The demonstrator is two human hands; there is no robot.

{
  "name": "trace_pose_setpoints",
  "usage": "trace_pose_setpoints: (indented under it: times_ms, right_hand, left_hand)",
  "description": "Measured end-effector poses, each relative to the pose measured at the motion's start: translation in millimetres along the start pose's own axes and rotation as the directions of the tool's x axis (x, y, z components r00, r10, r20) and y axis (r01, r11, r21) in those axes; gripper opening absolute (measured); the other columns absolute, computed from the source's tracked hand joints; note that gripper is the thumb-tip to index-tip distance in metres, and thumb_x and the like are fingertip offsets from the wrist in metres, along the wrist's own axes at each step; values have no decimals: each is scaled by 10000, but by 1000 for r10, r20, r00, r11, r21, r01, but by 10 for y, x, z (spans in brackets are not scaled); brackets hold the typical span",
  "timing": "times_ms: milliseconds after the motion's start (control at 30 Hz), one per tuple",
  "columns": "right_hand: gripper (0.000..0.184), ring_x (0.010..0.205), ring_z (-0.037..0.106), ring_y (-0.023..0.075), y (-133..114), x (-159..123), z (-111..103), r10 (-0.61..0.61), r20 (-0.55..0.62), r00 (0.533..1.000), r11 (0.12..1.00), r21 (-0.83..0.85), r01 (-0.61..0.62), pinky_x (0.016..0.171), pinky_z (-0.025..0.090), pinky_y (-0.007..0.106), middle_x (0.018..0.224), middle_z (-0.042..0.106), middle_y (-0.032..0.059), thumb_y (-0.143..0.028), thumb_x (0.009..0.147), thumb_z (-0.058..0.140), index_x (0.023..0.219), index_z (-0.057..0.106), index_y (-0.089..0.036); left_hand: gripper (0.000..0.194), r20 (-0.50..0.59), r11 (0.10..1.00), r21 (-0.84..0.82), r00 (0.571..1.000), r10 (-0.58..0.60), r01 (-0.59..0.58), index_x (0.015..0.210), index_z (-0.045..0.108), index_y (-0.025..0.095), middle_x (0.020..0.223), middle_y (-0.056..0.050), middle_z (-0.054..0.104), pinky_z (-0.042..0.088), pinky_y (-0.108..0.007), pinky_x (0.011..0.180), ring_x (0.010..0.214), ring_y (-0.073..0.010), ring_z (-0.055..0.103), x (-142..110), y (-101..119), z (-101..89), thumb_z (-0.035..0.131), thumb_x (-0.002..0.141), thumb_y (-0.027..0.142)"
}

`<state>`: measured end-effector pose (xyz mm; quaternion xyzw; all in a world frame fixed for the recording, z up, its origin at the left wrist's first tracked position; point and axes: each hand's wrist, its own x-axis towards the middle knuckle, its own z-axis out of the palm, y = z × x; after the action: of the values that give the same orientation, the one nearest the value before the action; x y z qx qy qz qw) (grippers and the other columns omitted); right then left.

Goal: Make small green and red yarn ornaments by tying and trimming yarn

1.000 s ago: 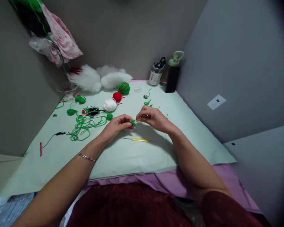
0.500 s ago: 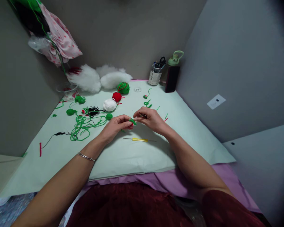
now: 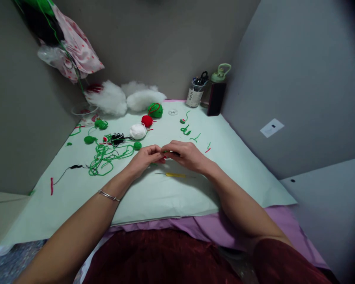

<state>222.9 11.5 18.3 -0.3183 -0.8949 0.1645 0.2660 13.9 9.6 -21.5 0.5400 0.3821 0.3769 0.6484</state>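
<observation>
Near the front middle of the table my left hand [image 3: 145, 157] pinches a small green and red crocheted piece [image 3: 165, 157], mostly hidden by fingers. My right hand [image 3: 187, 153] meets it from the right, fingers curled, fingertips against the piece. A small dark tool lies along the right palm; its kind cannot be made out. Just below both hands, a crochet hook with a yellow handle [image 3: 175, 175] rests on the pale cover. A little green yarn ball [image 3: 137, 146] sits beyond the left hand.
White [image 3: 137, 131], red [image 3: 147, 121] and green yarn balls [image 3: 155, 110] line up behind. Tangled green yarn [image 3: 105, 159] spreads left. White stuffing [image 3: 109, 98] lies by the back wall. A pen jar [image 3: 194, 96], bottle [image 3: 221, 73] and dark phone [image 3: 216, 99] stand back right.
My right hand has moved left and now touches the crocheted piece at my left fingertips, covering more of it. The view has shifted slightly.
</observation>
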Motion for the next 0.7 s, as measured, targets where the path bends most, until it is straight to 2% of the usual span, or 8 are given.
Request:
trace_pose_setpoints:
  times_ms: [100, 233, 367, 433, 533, 633, 700]
  right_hand:
    - [190, 767, 570, 119, -2, 4, 22, 36, 12, 999, 995, -93, -35, 662, 371, 249, 981, 693, 42, -242, 1005, 499, 1012, 686, -209]
    - [147, 713, 531, 109, -30, 3, 22, 33, 54, 998, 988, -151, -25, 616, 331, 249, 1003, 669, 42, -235, 980, 531, 998, 674, -205]
    - [172, 722, 525, 105, -75, 4, 46, -10, -18, 1000, 988, -155, 7, 606, 328, 253, 1103, 655, 59, -229, 986, 504, 960, 673, -208]
    - [173, 773, 546, 114, -98, 16, 62, -34, -73, 997, 997, -65, 29, 634, 358, 255, 1130, 647, 71, -226, 988, 492, 960, 661, -202]
    - [152, 754, 547, 113, -126, 48, 67, 31, -93, 995, 973, 232, -9, 668, 406, 249, 916, 646, 36, -238, 993, 475, 936, 606, -189]
    - [166, 596, 494, 86, -151, 71, 45, 165, -9, 986, 827, 546, -133, 594, 415, 226, 693, 564, -32, -312, 1003, 480, 912, 539, -186]
    - [217, 524, 460, 73, -171, 75, 18, 208, 35, 978, 718, 673, -177, 520, 388, 207, 623, 523, -54, -379, 992, 519, 893, 523, -186]
  left_hand:
    - [251, -4, 1000, 18, 1000, -21, 21, 839, 674, 161, 813, -18, 668, 500, -289, 782, 763, -144, 652, -8, 18, 34, 793, 755, 365]
    - [275, 7, 998, 41, 999, -46, 45, 838, 670, 155, 799, -21, 667, 503, -303, 787, 756, -149, 643, -6, 16, 53, 796, 741, 380]
    - [303, 28, 997, 68, 999, -42, 40, 890, 687, 151, 867, -46, 690, 508, -322, 812, 783, -160, 648, 2, -6, 27, 781, 758, 406]
    - [316, 37, 997, 65, 999, -34, 32, 910, 685, 148, 893, -56, 695, 510, -331, 820, 797, -167, 650, 3, -13, 13, 780, 757, 407]
    - [298, 45, 998, 53, 999, -20, 18, 891, 667, 148, 869, -45, 685, 507, -327, 814, 795, -165, 642, -4, -9, 8, 771, 764, 397]
    - [220, 108, 997, 78, 994, 13, -22, 877, 664, 148, 891, -43, 683, 489, -313, 831, 831, -157, 627, -23, 21, 26, 727, 804, 346]
    - [183, 145, 993, 112, 989, 19, -35, 906, 675, 146, 923, -51, 689, 475, -307, 832, 846, -153, 619, -38, 44, 45, 706, 813, 301]
